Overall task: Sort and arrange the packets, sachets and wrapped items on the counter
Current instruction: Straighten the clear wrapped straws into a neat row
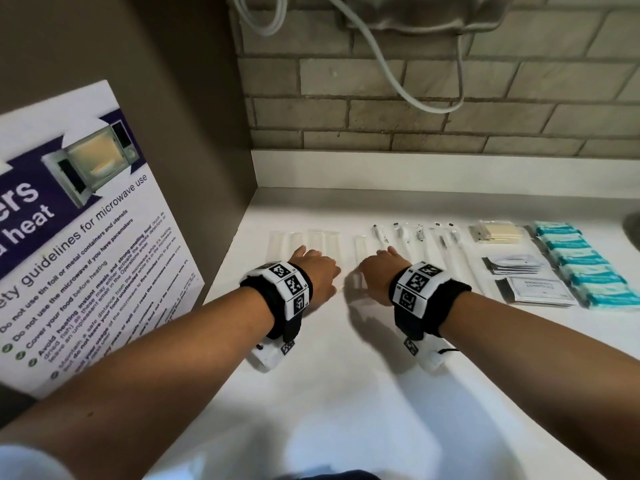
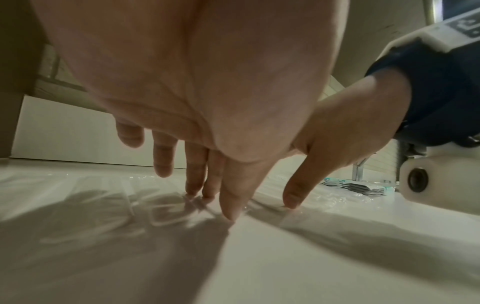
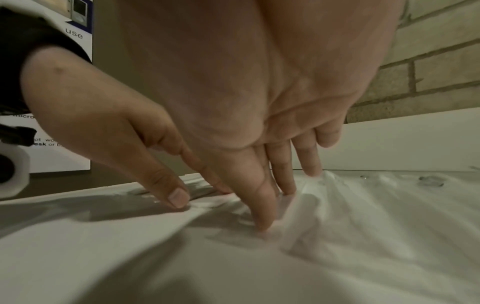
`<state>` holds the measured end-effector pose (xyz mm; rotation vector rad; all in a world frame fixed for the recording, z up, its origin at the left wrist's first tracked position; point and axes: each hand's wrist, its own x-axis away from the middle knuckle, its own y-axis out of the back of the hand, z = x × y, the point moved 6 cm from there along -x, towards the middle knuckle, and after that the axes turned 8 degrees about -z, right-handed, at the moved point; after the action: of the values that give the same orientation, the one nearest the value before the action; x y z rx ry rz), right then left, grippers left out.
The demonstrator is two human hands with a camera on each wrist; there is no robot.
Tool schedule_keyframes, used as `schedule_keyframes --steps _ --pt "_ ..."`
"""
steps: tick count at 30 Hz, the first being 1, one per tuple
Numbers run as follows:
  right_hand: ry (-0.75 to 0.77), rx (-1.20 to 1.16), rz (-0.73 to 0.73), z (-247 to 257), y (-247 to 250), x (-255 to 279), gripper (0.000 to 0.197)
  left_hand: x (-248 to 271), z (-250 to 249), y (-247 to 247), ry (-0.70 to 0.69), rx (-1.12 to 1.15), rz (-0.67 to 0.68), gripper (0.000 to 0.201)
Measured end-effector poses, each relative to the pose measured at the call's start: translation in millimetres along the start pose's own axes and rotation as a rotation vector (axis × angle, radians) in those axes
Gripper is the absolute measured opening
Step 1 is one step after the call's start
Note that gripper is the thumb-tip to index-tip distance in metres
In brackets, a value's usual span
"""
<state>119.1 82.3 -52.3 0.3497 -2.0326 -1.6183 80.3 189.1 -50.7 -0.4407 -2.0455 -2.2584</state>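
Note:
Several clear wrapped packets [image 1: 313,239] lie in a row on the white counter [image 1: 346,393]. My left hand [image 1: 317,268] is palm down over them, its straight fingertips [image 2: 230,214] touching a clear wrapper [image 2: 166,218]. My right hand [image 1: 379,271] is beside it, straight fingers [image 3: 262,222] pressing on clear wrapped items [image 3: 306,216]. A single clear packet [image 1: 360,261] lies between the two hands. Further right lie wrapped toothbrush-like items [image 1: 440,240], a pack of wooden sticks [image 1: 498,232], stacked white sachets [image 1: 519,263], a printed sachet [image 1: 536,289] and a row of teal packets [image 1: 581,261].
A microwave guidelines poster [image 1: 79,244] leans against the brown side wall at the left. A brick wall [image 1: 415,109] with hanging white cables [image 1: 408,81] backs the counter. A dark rim [image 1: 632,226] shows at the far right edge.

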Motion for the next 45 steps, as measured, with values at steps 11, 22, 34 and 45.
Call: schedule_keyframes --steps 11,22,34,45 --pt "0.017 -0.220 -0.053 16.4 7.9 -6.0 0.032 2.0 -1.0 2.1 -0.025 0.094 -0.051 0.024" --pt "-0.037 -0.341 -0.018 11.3 9.6 -2.9 0.026 -7.2 -2.6 1.8 -0.030 0.033 -0.041 0.028" --pt "-0.071 -0.373 0.026 7.5 7.0 1.9 0.026 -13.6 -1.8 -2.4 -0.004 -0.057 -0.058 0.036" --pt "0.000 -0.290 -0.037 8.6 11.9 7.5 0.033 -12.5 -1.6 0.3 0.015 -0.014 -0.063 0.030"
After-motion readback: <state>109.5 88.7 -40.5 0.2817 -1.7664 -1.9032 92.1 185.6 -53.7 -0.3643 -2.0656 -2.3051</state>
